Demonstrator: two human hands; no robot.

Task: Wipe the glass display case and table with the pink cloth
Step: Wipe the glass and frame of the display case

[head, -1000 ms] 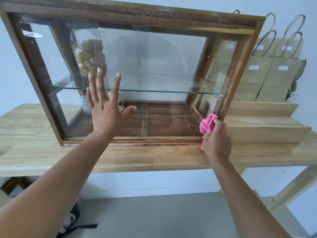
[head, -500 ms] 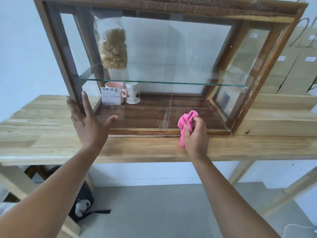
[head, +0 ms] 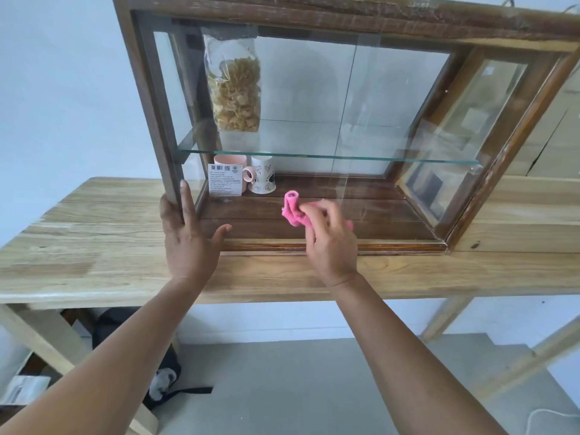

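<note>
1. Head view: the left hand (head: 188, 233) lies flat, fingers straight, on the front left corner of the glass display case (head: 345, 14). It holds nothing.
2. The right hand (head: 329, 243) pinches the pink cloth (head: 293, 211), low on the front glass.
3. This looks like the glass-wiping step.
4. Next, I think, the cloth must rub higher, then the table (head: 94, 246).

Two mugs (head: 230, 160) (head: 263, 178), one snack bag (head: 235, 92), one cloth (head: 293, 211), one case (head: 147, 105).

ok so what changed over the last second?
Right hand swept the pink cloth leftward from the lower right corner of the display case to its lower middle. Left hand slid off the glass down to the left frame post. Cloth still gripped; mugs, bag unmoved.
</note>
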